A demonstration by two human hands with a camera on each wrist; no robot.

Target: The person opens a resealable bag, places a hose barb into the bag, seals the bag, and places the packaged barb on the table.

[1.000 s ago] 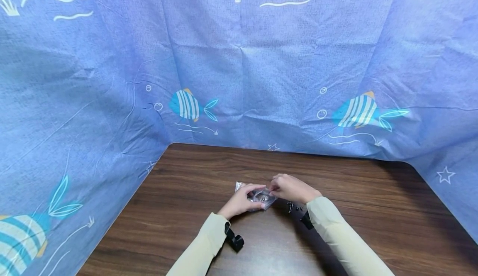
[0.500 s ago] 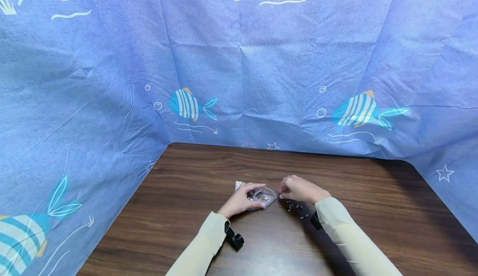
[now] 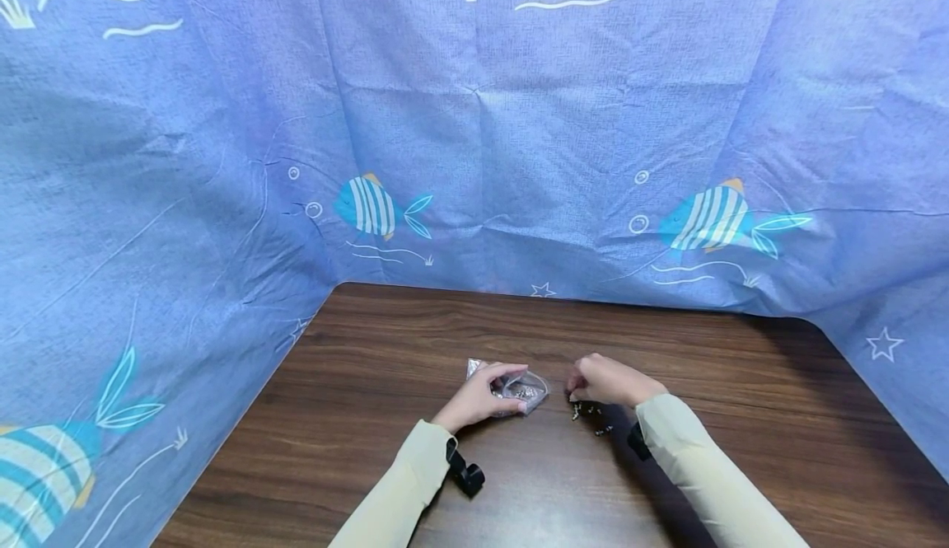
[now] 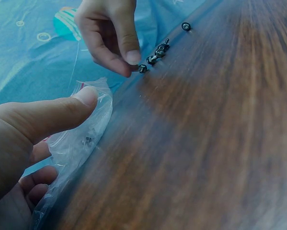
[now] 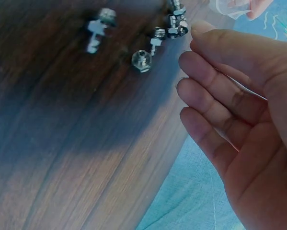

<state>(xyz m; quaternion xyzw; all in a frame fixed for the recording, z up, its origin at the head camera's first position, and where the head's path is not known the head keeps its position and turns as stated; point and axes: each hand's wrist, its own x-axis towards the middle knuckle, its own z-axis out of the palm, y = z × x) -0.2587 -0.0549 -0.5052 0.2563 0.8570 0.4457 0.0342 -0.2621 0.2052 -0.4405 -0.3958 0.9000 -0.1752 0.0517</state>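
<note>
My left hand (image 3: 480, 397) holds a clear zip bag (image 3: 535, 397) on the table, thumb on one side and fingers on the other. The bag's mouth gapes toward the right hand, and small metal pieces show inside. Just right of it, my right hand (image 3: 610, 380) is lowered over several small metal screws (image 3: 576, 412). In the left wrist view, its thumb and forefinger tips come right up to the nearest screw (image 4: 142, 68). The right wrist view shows its other fingers (image 5: 205, 127) loosely bent, with a screw (image 5: 142, 61) lying apart from them.
The dark wood-grain table (image 3: 385, 350) reaches back to a blue fish-print cloth (image 3: 549, 161) hung behind and at the sides. A loose screw (image 3: 604, 430) lies nearer the front. A black wrist camera (image 3: 467, 480) sits below the left wrist.
My right hand has moved from the bag's mouth rightward to the screws on the table. The left hand and bag have stayed in place.
</note>
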